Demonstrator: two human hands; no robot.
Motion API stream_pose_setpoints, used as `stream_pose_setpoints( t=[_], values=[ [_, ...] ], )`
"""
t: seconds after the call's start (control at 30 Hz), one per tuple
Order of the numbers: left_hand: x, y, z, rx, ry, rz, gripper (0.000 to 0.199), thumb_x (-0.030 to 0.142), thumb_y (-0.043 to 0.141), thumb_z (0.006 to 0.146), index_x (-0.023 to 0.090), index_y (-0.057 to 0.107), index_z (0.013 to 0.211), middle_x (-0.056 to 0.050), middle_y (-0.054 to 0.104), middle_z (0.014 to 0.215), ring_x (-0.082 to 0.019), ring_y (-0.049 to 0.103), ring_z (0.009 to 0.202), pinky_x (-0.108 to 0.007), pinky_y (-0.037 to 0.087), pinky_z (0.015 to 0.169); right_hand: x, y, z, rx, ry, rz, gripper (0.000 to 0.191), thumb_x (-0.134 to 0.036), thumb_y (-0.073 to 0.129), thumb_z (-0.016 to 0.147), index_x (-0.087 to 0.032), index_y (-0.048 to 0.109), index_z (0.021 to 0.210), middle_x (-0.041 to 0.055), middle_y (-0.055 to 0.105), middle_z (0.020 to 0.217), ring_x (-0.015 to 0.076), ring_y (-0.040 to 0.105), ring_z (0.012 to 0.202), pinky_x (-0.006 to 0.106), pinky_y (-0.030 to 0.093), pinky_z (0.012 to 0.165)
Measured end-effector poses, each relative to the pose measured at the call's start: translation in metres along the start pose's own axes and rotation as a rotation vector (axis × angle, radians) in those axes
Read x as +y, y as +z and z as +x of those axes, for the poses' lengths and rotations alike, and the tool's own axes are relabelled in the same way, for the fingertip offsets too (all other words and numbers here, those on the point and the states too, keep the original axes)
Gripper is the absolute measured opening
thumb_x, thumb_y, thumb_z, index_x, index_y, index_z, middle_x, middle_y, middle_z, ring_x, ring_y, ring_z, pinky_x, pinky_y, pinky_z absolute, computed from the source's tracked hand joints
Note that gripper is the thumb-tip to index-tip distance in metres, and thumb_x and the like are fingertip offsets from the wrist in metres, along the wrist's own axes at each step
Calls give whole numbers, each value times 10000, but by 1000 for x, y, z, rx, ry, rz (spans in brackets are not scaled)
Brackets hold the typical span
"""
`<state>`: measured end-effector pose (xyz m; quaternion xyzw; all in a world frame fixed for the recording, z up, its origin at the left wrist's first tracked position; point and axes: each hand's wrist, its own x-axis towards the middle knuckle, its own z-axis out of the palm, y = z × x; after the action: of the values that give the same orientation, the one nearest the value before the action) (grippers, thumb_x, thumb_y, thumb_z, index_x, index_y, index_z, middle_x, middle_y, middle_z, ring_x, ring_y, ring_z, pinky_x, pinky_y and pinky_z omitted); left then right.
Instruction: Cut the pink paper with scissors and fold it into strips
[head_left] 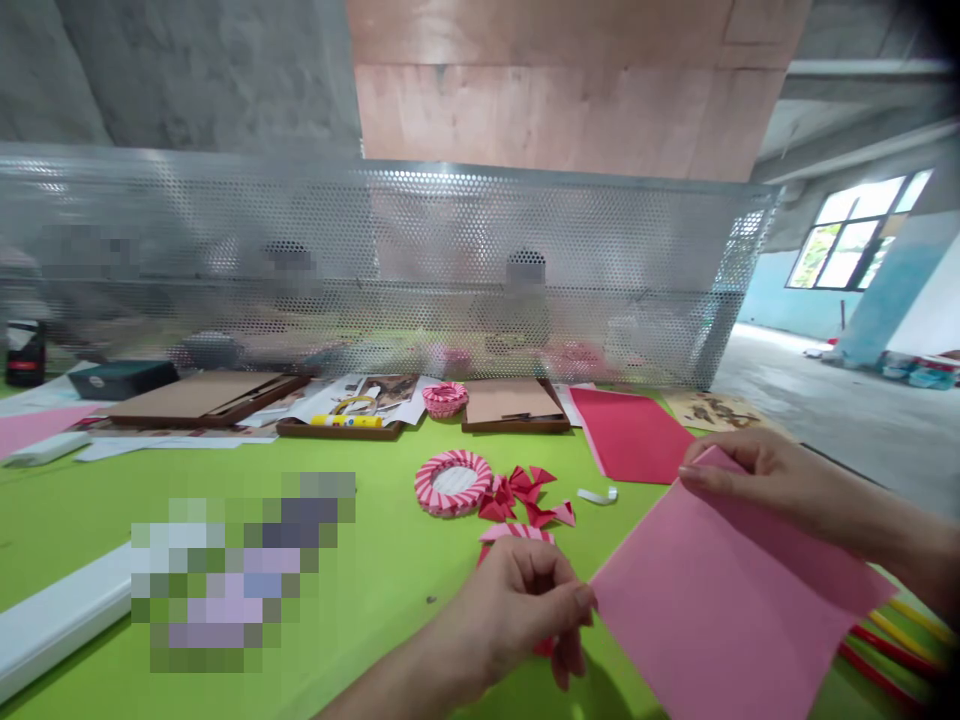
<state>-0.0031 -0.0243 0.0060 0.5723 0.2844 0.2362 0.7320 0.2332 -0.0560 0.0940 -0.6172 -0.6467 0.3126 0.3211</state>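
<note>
A sheet of pink paper (720,600) hangs tilted between my two hands over the right side of the green table. My right hand (750,480) grips its top corner, thumb in front and fingers behind. At the left corner, my left hand (525,610) pinches the edge between thumb and fingertips. Partly hidden behind my left hand is a red and pink folded-paper piece (517,533). Beyond it lie a round pink and red folded-paper ring (454,483) with a pale middle and several small red folded triangles (525,485).
Red sheets (634,433) lie behind my right hand, beside a small white strip (598,495). A pink paper basket (445,399) and brown trays (517,405) line the back, before a perforated metal screen (450,260). A long white bar (67,620) lies left; red and yellow handles (900,640) right.
</note>
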Motion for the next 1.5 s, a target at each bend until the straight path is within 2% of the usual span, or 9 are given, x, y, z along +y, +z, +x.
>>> stream_pose_setpoints(
  t=[0.1, 0.2, 0.43, 0.6, 0.93, 1.1, 1.23, 1.37, 1.5],
  values=[
    [-2, -1, 1, 12, 20, -38, 285, 367, 654, 602, 125, 522, 526, 16, 525, 412, -82, 486, 344, -189, 365, 355, -4, -17, -6, 6, 142, 86, 357, -468, 448, 778, -183, 544, 587, 40, 547, 602, 130, 508, 518, 283, 359, 484],
    [-3, -3, 2, 75, 62, -72, 264, 357, 625, 650, 126, 533, 561, 11, 530, 435, -99, 509, 376, -205, 381, 378, -9, -20, -8, -74, 127, 113, 322, -456, 497, 751, -196, 521, 564, 4, 514, 561, 109, 482, 491, 258, 350, 466],
    [2, -4, -8, -217, 98, 5, 372, 480, 632, 616, 112, 580, 632, 23, 490, 503, -64, 424, 456, -202, 301, 476, -29, 51, 8, -489, -156, -219, 247, -430, 555, 719, -190, 608, 739, -27, 513, 610, 101, 456, 570, 189, 329, 464],
    [2, -1, -10, -194, 118, 108, 355, 392, 601, 686, 139, 459, 482, 67, 329, 469, -38, 241, 436, -207, 171, 438, -32, 72, 17, -594, -222, -204, 239, -401, 538, 741, -168, 586, 724, -47, 443, 558, 73, 386, 527, 178, 286, 448],
    [3, -2, -9, -124, 31, 123, 298, 379, 566, 712, 135, 542, 543, 19, 460, 534, -69, 368, 480, -212, 249, 479, -25, 59, 28, -517, -197, -32, 272, -353, 498, 771, -158, 538, 586, -52, 375, 513, 72, 339, 481, 207, 263, 439],
    [-4, -1, -8, -164, 63, 93, 341, 400, 569, 706, 127, 536, 504, 12, 487, 496, -70, 402, 455, -206, 262, 464, -13, 37, 28, -132, -112, 177, 227, -350, 518, 771, -171, 566, 641, 6, 573, 620, 111, 495, 575, 238, 391, 568],
    [-8, -2, -2, -27, 90, -34, 383, 453, 581, 683, 123, 522, 498, 20, 470, 449, -61, 379, 403, -199, 260, 427, 9, 39, 16, 81, 29, 477, 361, -493, 396, 805, -238, 524, 1026, 42, 589, 926, 154, 548, 763, 265, 426, 636],
    [-7, -4, 4, 199, 92, -215, 339, 448, 614, 659, 118, 564, 600, -1, 539, 539, -104, 494, 508, -216, 361, 501, 19, 66, -1, -48, 139, 726, 482, -551, 349, 791, -235, 440, 1144, 74, 573, 1063, 215, 569, 885, 350, 444, 754],
    [-4, -6, 7, 321, 135, -251, 313, 427, 658, 619, 123, 580, 628, -13, 584, 595, -128, 527, 569, -247, 404, 567, 17, 93, -7, -119, 165, 634, 411, -466, 577, 700, -168, 546, 981, 65, 653, 864, 200, 608, 687, 309, 468, 619]
  ],
)
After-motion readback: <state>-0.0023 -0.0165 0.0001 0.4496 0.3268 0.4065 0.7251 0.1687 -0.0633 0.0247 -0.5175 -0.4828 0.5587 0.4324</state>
